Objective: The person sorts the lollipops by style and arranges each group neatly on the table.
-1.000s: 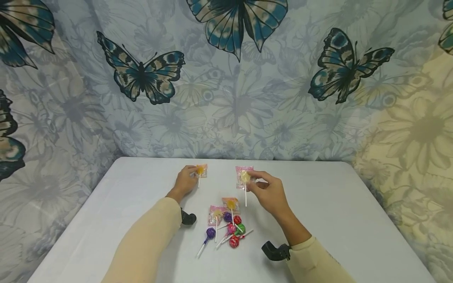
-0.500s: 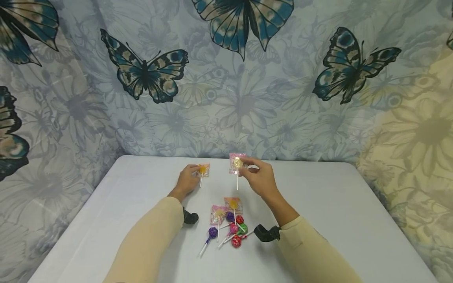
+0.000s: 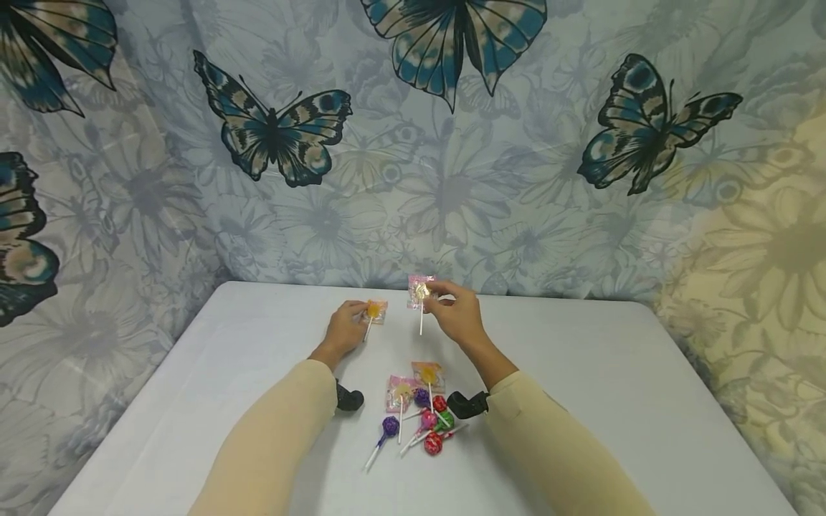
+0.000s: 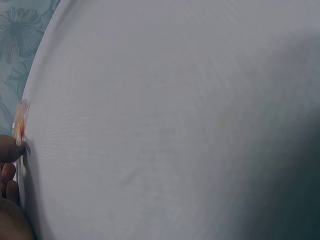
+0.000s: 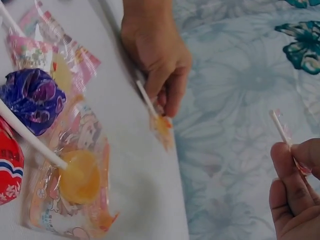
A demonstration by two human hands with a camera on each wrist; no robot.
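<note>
My left hand (image 3: 344, 331) pinches a flat lollipop in a clear orange-printed wrapper (image 3: 376, 311), near the table's back edge, stick pointing down. To its right, my right hand (image 3: 459, 315) holds up a pale yellow lollipop in a pink-printed wrapper (image 3: 416, 293) between thumb and fingers. Its white stick hangs down toward the table. Both held lollipops show in the right wrist view, the orange one (image 5: 162, 129) nearer the pile. In the left wrist view, only part of my left hand (image 4: 11, 165) appears at the left edge.
On the white table (image 3: 568, 401) lies a pile nearer me: an orange-wrapped lollipop (image 3: 428, 373), a pink-wrapped one (image 3: 399, 394), and several round lollipops, including a red one (image 3: 433, 443) and a green one (image 3: 445, 420). A purple lollipop (image 3: 390, 426) lies at the pile's left. Butterfly-patterned cloth hangs behind.
My right hand has carried the pink-wrapped lollipop left and toward the table's back edge, closer to my left hand. My left hand has stayed almost in place with the orange-wrapped lollipop.
</note>
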